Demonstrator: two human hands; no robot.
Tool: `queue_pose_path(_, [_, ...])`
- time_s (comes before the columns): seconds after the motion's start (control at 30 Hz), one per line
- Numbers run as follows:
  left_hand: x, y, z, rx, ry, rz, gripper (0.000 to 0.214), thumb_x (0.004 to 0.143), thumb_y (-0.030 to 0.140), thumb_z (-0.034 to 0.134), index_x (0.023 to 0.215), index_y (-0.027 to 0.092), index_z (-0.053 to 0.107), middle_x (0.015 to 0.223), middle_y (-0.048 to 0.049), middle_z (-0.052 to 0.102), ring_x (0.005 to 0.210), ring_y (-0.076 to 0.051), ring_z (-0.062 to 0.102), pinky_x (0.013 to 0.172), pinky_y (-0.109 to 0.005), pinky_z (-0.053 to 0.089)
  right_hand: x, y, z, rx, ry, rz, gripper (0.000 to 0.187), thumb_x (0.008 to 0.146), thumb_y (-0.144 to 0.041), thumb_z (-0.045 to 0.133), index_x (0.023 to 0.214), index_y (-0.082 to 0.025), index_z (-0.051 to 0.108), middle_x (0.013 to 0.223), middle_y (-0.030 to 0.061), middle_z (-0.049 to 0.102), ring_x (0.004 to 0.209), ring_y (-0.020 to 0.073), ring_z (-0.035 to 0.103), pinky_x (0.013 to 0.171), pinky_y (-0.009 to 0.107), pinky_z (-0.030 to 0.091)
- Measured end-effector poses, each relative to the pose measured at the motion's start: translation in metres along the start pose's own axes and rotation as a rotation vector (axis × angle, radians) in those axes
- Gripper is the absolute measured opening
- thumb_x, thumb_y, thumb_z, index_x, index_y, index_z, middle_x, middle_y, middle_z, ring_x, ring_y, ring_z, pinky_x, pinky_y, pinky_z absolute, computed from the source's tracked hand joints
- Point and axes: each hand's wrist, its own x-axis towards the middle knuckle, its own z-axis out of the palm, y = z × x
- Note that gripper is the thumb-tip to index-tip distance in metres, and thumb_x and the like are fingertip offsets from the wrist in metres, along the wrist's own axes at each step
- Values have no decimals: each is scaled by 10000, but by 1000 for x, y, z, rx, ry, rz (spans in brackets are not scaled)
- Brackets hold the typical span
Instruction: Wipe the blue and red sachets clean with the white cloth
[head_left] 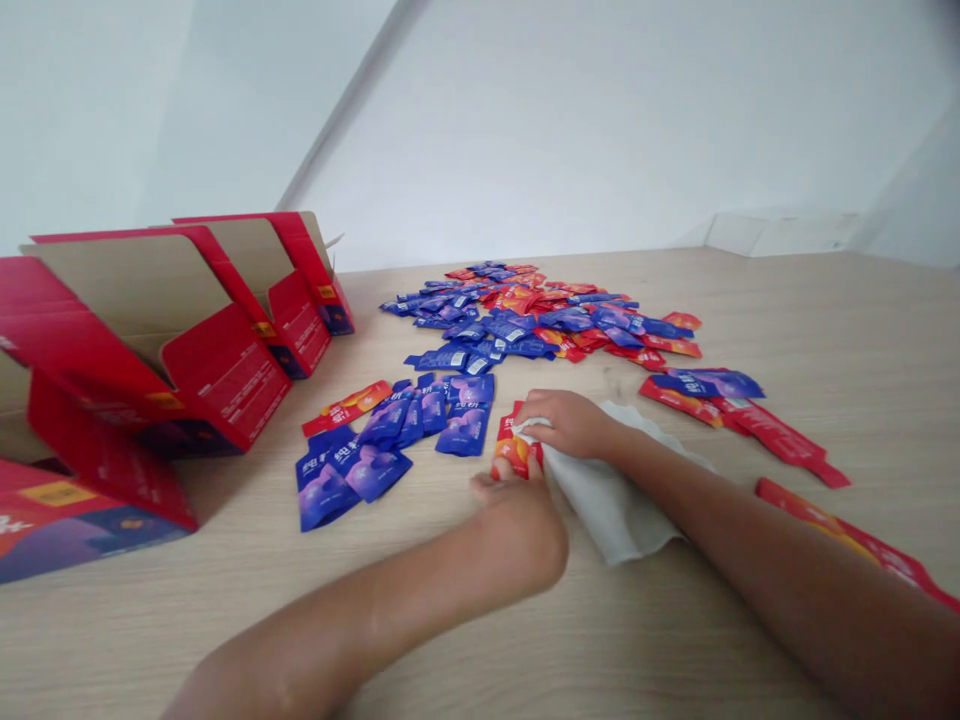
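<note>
A red and orange sachet (507, 432) lies on the table with both hands at it. My left hand (521, 515) has its fingers closed on the sachet's near end. My right hand (574, 422) grips a white cloth (615, 500) and presses a fold of it against the sachet's upper part. The rest of the cloth spreads over the table beneath my right wrist. Just left of the hands lie several blue-purple sachets (463, 425) and another red sachet (346, 407).
Open red cardboard boxes (225, 380) stand in a row on the left. A large mixed pile of blue and red sachets (517, 320) lies farther back. More red sachets (780, 435) lie to the right, one with a blue sachet (712, 383) on top. A white wall (600, 130) rises behind.
</note>
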Motion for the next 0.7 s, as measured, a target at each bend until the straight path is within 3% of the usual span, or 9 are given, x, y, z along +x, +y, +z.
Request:
queue_pose_path(0.13, [9,8,14,23,-52,-81,762,711,267,660,1377,249,289,1411,-189,350,1185,-387,428,899,-550,410,1,14,2,-115,6,182,205,854,-265,495,954,-195,660,922,59,606,841,176,562,756,269,381])
queue_pose_path(0.23, [8,10,22,47,-4,-105,755,720,200,611,1385,247,256,1416,-201,327,1178,-407,428,903,-559,393,0,21,-2,-173,41,269,211,853,-255,488,953,-191,663,928,68,600,833,183,561,748,276,383])
queue_pose_path(0.37, [-2,15,28,72,79,-89,641,763,142,508,1366,225,306,1346,-202,441,1160,-381,458,889,-539,406,-1,8,-7,-95,131,183,217,855,-244,489,973,-181,660,957,71,601,858,177,558,778,274,389])
queue_pose_path(0.5, [-10,18,30,80,121,-57,644,755,148,517,1360,234,314,1271,-199,521,1098,-365,507,853,-516,433,2,-9,-2,-15,-11,11,191,835,-257,525,940,-189,669,896,54,613,815,170,559,750,267,393])
queue_pose_path(0.7, [-8,20,39,114,243,-115,560,813,76,347,1362,172,301,1229,-233,545,1059,-331,547,857,-508,432,2,12,2,-119,-30,169,212,855,-266,488,940,-190,666,921,67,606,831,181,554,759,277,383])
